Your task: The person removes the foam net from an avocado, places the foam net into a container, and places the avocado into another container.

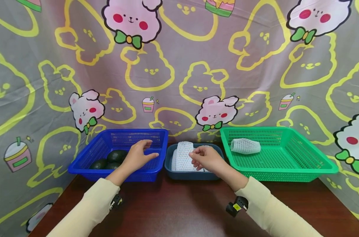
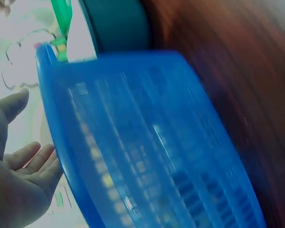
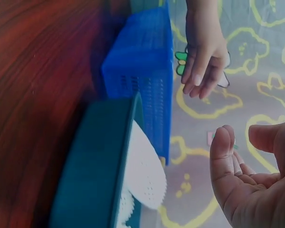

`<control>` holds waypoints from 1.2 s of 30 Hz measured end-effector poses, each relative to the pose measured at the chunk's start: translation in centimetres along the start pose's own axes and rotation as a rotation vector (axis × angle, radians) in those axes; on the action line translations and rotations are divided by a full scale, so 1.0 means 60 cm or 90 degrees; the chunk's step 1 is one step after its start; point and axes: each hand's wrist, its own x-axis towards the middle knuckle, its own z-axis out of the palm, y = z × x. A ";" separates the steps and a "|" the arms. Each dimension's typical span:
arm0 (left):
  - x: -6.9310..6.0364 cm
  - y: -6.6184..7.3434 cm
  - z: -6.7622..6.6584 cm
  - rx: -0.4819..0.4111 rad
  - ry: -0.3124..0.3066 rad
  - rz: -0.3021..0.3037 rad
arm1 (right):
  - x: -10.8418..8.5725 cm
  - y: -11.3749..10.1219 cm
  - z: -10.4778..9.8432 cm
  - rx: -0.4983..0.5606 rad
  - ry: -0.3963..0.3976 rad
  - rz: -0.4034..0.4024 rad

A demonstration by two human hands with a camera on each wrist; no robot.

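Note:
My left hand (image 1: pixel 138 156) hovers over the right part of the blue basket (image 1: pixel 114 171), thumb apart from the fingers and nothing in it. Several dark green avocados (image 1: pixel 116 156) lie at that basket's left; the forearm partly hides them. Above the dark teal bin (image 1: pixel 194 175) is my right hand (image 1: pixel 207 158), its fingers loosely bent, with a gap to the thumb in the right wrist view and nothing between them. White foam net sleeves (image 1: pixel 183 157) fill the bin, one standing above its rim (image 3: pixel 145 166). The right hand covers some of them.
At the right stands a green basket (image 1: pixel 280 173), with one white foam net sleeve (image 1: pixel 246 146) lying inside at its left; its contents cannot be made out. All three containers stand on a dark reddish-brown table (image 1: pixel 179 207), before a patterned cloth (image 1: pixel 179 65).

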 end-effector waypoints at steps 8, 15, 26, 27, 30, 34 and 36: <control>-0.010 0.054 0.047 -0.073 -0.006 0.072 | -0.015 0.002 -0.052 -0.004 0.004 -0.025; -0.021 0.092 0.096 -0.123 -0.030 0.122 | -0.028 0.014 -0.091 -0.022 0.017 0.023; -0.024 0.152 0.181 -0.283 -0.070 0.131 | -0.035 0.046 -0.160 -0.095 0.007 0.033; -0.025 0.158 0.188 -0.298 -0.079 0.125 | -0.035 0.049 -0.164 -0.101 0.006 0.034; -0.026 0.177 0.210 -0.346 -0.109 0.102 | -0.036 0.057 -0.177 -0.127 -0.002 0.029; -0.023 0.201 0.235 -0.412 -0.144 0.051 | -0.030 0.062 -0.198 -0.163 -0.012 0.028; -0.020 0.210 0.247 -0.439 -0.154 0.026 | -0.024 0.062 -0.210 -0.184 -0.019 0.033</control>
